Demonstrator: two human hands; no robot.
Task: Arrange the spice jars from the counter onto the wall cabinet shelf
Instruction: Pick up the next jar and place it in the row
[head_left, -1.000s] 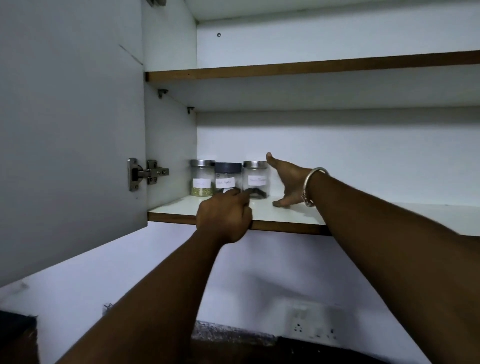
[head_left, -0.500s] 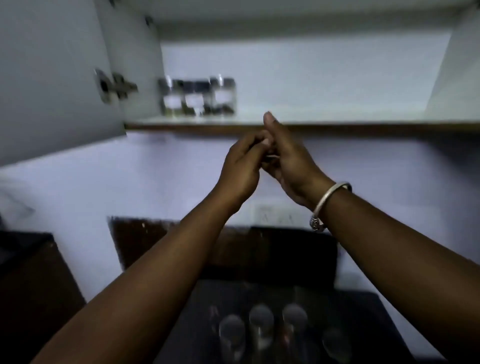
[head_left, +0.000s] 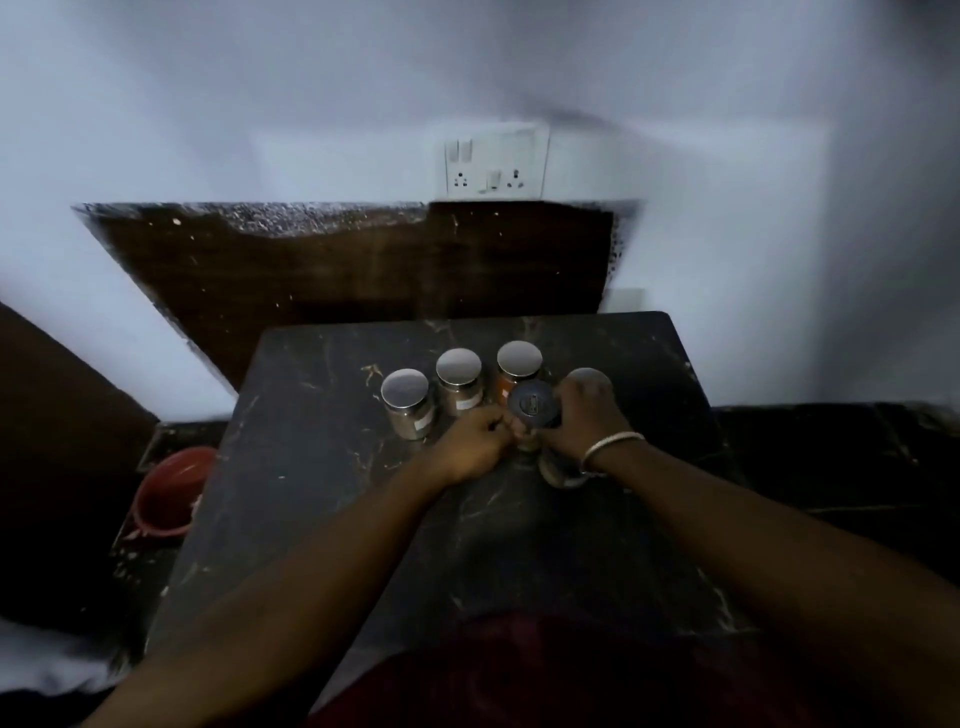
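A pale wall (head_left: 311, 104) fills the upper half of the frame, with a white switch-and-socket plate (head_left: 493, 161) right of centre and a dark backsplash panel (head_left: 337, 260) below it. The black marble counter (head_left: 311, 467) spreads across the lower middle, and a red bowl (head_left: 169, 491) sits at its left edge, lower down.

Both forearms reach in from the bottom corners and meet at the centre of the frame. The right hand (head_left: 587, 418), with a metal bangle (head_left: 610, 447) at the wrist, curls its fingers round the right side of a dark-lidded spice jar (head_left: 532, 408). The left hand (head_left: 475, 439) has its fingers bunched together, the tips touching the jar's left side below the lid. The jar stands between the two hands at mid-frame; whether it is lifted off the counter cannot be told.

Just behind the hands, three silver-lidded jars stand in a row: the left jar (head_left: 408, 400), the middle jar (head_left: 458, 379) and the orange-filled jar (head_left: 518, 369). A fourth silver lid (head_left: 587, 375) shows above the right knuckles.
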